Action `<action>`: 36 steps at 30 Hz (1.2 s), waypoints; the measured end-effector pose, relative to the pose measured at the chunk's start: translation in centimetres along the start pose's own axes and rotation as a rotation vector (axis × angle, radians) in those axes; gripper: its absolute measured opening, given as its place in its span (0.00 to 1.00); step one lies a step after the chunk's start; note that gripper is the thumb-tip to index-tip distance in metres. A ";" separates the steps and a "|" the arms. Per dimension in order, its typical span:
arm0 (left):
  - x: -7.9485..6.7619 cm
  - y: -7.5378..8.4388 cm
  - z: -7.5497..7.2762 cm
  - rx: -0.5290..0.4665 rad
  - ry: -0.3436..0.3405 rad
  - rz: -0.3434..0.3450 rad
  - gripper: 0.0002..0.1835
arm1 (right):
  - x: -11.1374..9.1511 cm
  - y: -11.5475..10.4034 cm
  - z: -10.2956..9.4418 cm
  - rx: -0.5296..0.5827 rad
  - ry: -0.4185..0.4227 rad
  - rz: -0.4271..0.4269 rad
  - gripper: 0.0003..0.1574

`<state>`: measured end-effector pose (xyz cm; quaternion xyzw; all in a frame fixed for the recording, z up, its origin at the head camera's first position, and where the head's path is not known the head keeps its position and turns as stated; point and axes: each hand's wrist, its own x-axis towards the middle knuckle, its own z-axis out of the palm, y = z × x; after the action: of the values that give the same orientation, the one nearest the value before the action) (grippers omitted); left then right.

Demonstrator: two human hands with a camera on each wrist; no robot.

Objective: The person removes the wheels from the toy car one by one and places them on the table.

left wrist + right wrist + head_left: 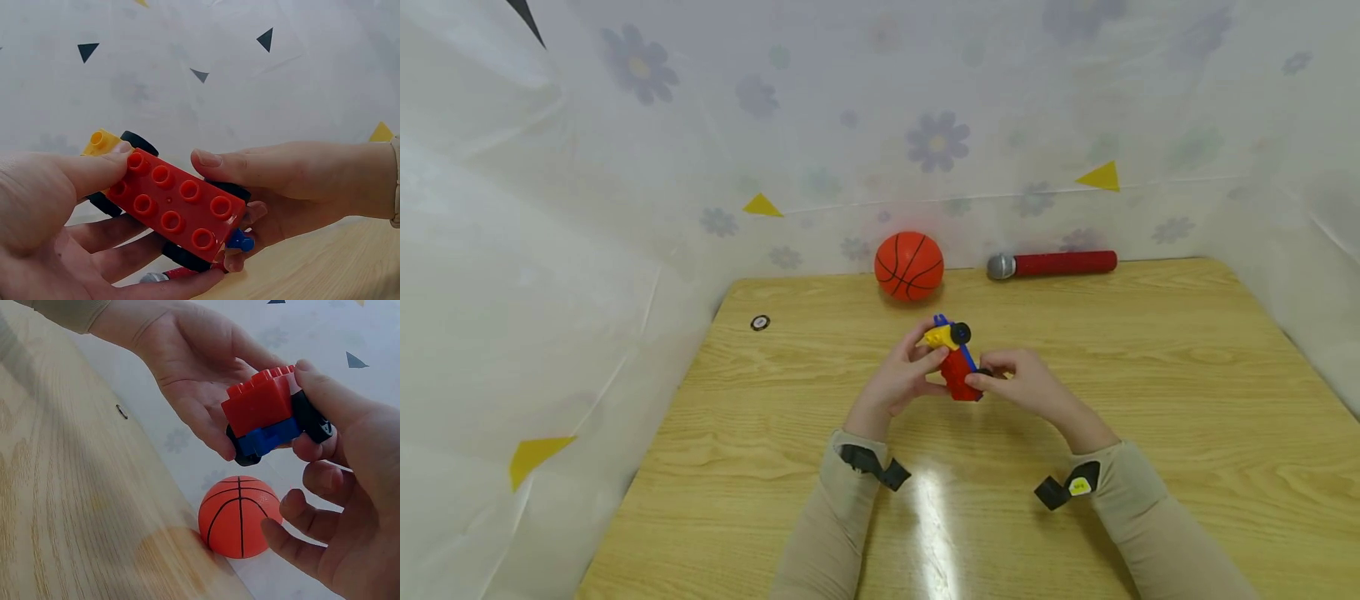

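A toy block car (957, 367) is held up above the wooden table between both hands. It has a red studded brick (178, 201), a yellow brick (99, 142) at one end, a blue base (270, 436) and black wheels. My left hand (901, 379) grips the car, thumb on the yellow and red bricks and fingers beneath. With thumb and index finger my right hand (1030, 383) pinches a black wheel (310, 417) at the other end. The right hand's remaining fingers are loosely curled in the right wrist view. Part of the yellow end is hidden there.
Behind the hands, an orange toy basketball (909, 267) stands near the table's (760, 500) back edge. A red microphone (1063, 264) with a silver head lies to its right. At the back left lies a small round black-and-white disc (760, 322). Flower-patterned sheeting (842, 158) surrounds the table.
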<state>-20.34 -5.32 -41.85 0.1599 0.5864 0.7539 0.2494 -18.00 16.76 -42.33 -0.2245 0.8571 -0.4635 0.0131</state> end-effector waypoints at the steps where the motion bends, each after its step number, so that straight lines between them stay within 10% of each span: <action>1: 0.0 0.0 0.0 -0.001 0.000 0.003 0.26 | 0.0 0.0 0.0 0.010 0.006 -0.003 0.19; 36: -0.2 0.4 0.7 0.008 0.074 -0.024 0.26 | -0.3 0.0 0.4 -0.040 0.052 0.000 0.24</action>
<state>-19.90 -4.96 -41.30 0.1257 0.6002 0.7539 0.2357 -17.65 16.52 -42.57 -0.2125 0.8662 -0.4521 -0.0137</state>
